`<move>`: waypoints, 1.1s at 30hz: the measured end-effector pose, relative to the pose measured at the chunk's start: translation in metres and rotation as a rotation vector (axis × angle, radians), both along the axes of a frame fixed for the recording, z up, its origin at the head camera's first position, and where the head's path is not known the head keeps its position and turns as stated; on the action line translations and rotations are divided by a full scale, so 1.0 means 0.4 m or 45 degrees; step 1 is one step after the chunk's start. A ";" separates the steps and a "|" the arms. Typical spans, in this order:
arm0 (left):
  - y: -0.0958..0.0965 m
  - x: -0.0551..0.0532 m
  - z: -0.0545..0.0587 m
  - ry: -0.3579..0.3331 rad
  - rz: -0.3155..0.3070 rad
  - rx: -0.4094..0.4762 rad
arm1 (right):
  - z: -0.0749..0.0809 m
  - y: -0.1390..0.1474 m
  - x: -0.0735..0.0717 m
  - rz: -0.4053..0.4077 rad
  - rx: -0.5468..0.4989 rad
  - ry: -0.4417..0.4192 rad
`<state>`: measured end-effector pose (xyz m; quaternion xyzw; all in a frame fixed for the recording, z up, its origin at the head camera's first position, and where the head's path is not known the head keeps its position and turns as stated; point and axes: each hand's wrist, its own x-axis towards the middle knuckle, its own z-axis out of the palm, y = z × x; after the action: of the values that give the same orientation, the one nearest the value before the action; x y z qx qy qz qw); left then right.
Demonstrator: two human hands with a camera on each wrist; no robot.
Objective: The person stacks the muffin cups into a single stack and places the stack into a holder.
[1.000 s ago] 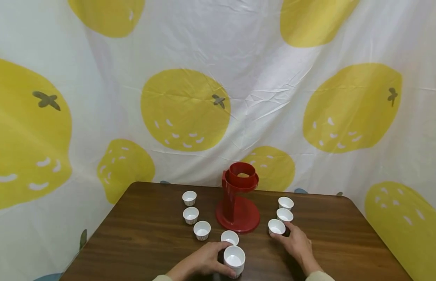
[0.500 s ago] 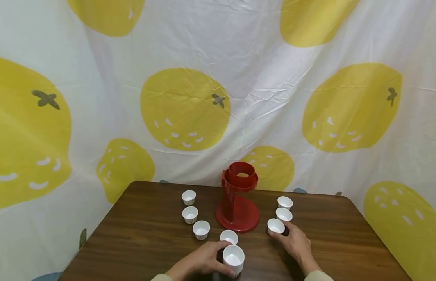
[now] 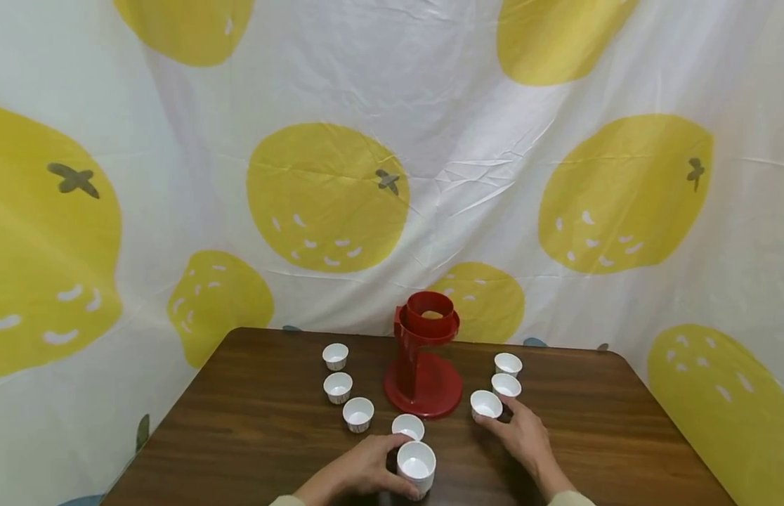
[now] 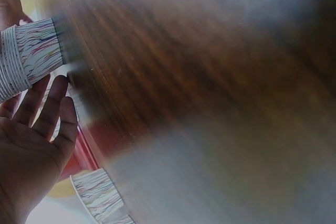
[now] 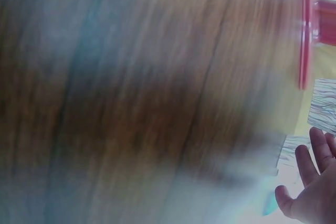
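Toward the table's near side, my left hand [image 3: 367,469] grips a stack of white paper baking cups [image 3: 416,465], thumb and fingers round its sides. The left wrist view shows the layered rims of the stack [image 4: 16,64] and its wavy coloured stripes. Just behind it stands a single baking cup [image 3: 407,426]. My right hand [image 3: 526,437] pinches one baking cup [image 3: 486,404] between thumb and fingers. In the right wrist view this cup [image 5: 323,106] sits clear of the tabletop. Two more cups stand behind it, the nearer one [image 3: 506,384] close to my fingertips.
A red stand [image 3: 423,383] with a round base and a ring-shaped top rises at the table's middle back. Left of it several white cups [image 3: 357,413] form a slanting row. The brown table [image 3: 253,422] ends at a lemon-print cloth [image 3: 341,84].
My right hand has lifted its baking cup slightly and shifted it left, away from the cup behind. The left hand keeps its grip on the stack. The whole head view has shifted a little.
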<state>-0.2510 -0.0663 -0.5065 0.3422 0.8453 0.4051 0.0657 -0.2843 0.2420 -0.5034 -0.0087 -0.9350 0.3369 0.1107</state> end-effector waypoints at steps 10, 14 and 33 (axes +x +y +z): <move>-0.004 -0.001 0.001 0.005 0.002 0.004 | 0.023 -0.024 0.022 0.064 -0.115 0.007; -0.004 -0.003 0.001 0.010 -0.005 0.003 | 0.031 -0.037 0.032 0.097 -0.116 0.039; -0.001 -0.005 -0.003 0.014 0.005 -0.015 | 0.051 -0.059 0.065 0.156 -0.151 0.000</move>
<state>-0.2530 -0.0667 -0.5078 0.3425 0.8487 0.3981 0.0623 -0.2584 0.2185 -0.4830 0.0420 -0.9122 0.3977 0.0894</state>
